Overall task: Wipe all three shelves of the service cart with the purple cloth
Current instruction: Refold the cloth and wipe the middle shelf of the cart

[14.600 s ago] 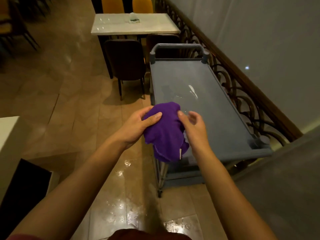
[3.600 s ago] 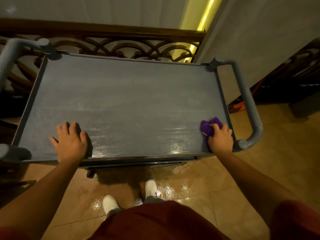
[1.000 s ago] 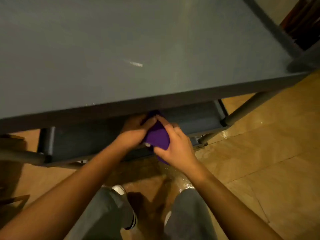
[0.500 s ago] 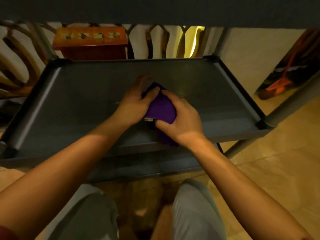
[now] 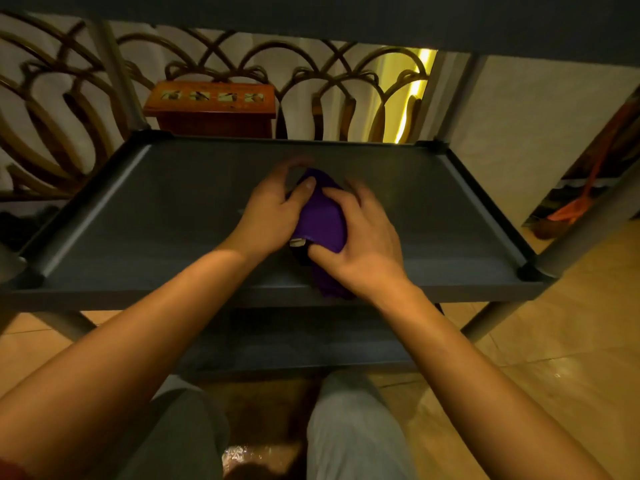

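The grey service cart's middle shelf (image 5: 166,209) fills the centre of the head view, with the top shelf's underside (image 5: 346,15) above and the bottom shelf (image 5: 277,344) below. A bunched purple cloth (image 5: 322,223) sits over the middle of the shelf, one end hanging past the front rim. My left hand (image 5: 273,209) grips its left side with the thumb on top. My right hand (image 5: 360,244) grips its right and lower side. Both hands' fingers are slightly blurred.
An ornate metal railing (image 5: 69,109) runs behind the cart, with an orange wooden box (image 5: 211,105) beyond it. A white wall (image 5: 519,133) and an orange broom (image 5: 575,202) stand at the right. My knees (image 5: 346,427) are below, on a shiny tiled floor (image 5: 554,341).
My view dropped from the top shelf's edge to level with the middle shelf. Both hands, still gripping the cloth, have shifted slightly forward over that shelf.
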`<state>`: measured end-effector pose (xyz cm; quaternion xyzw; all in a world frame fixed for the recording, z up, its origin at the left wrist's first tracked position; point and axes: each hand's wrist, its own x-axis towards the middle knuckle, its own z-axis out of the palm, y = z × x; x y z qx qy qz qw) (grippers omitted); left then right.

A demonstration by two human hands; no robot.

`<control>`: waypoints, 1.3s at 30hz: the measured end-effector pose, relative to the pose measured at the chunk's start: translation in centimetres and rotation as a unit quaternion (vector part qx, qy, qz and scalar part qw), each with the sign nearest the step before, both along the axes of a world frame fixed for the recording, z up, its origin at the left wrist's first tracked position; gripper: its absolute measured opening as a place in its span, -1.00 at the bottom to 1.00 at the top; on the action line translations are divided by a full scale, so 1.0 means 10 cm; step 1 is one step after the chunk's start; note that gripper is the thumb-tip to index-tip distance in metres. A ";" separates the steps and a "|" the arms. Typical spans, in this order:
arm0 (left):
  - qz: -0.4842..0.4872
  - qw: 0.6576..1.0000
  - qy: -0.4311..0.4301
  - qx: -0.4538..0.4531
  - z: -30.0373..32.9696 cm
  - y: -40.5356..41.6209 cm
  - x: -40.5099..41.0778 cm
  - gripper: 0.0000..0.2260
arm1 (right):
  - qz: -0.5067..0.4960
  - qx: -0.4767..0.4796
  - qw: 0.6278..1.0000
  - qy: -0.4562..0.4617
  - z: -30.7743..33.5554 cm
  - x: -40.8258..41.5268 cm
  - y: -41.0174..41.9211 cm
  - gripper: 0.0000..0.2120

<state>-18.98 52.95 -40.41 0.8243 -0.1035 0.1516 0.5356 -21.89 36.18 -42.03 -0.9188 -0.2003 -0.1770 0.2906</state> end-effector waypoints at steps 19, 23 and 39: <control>0.228 0.895 0.098 0.372 -0.59 1.29 -0.14 -0.24 | -0.005 0.113 0.983 0.146 0.23 0.99 -0.03 -0.57; 0.216 0.893 0.160 0.361 -0.67 1.47 -0.10 -0.17 | -0.002 0.095 0.981 0.167 0.06 1.03 -0.03 -0.78; 0.223 0.872 0.208 0.384 -0.69 2.02 0.13 -0.14 | -0.195 0.141 0.962 0.128 0.00 1.69 -0.86 -0.69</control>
